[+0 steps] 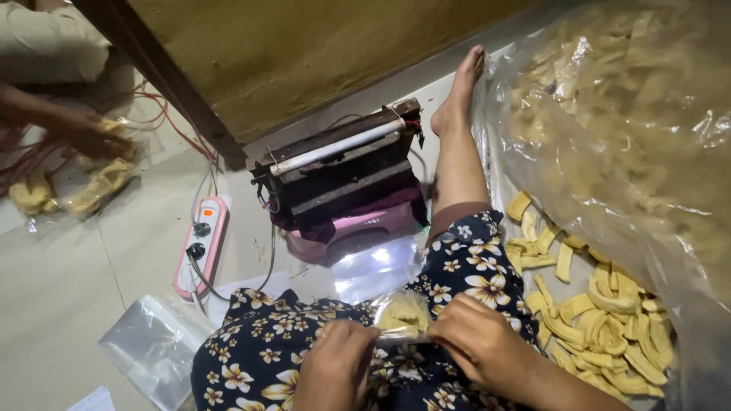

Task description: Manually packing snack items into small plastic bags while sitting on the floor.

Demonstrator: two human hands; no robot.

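1. Head view: the biggest thing I see is the large clear sack (647, 114) filling the upper right of the frame, crinkled glossy film packed with pale yellow fried strips. It looks nearly full, so I judge much remains to portion out.
2. Below it at lower right, loose chips (601, 320) lie spread on a plastic sheet: curved, ridged, matte yellow pieces, still unbagged.
3. Centre frame stands the heat sealer (343, 171), a dark metal box with a white bar across its top and a pink base, untouched for now.
4. At upper left another person's hand (84, 133) rests on filled packets (68, 186), which suggests some portions are already done.
5. Lower left holds a stack of empty clear bags (152, 346), thin and shiny.
6. Left of centre sits a pink power strip (202, 243) with cables.
7. Bottom centre, on a floral-print lap, the small bag (402, 316) holds a modest portion of chips and is not yet sealed.
8. My left hand (339, 365) and right hand (480, 342) both pinch the packet's edge, fingers curled closed around the film.
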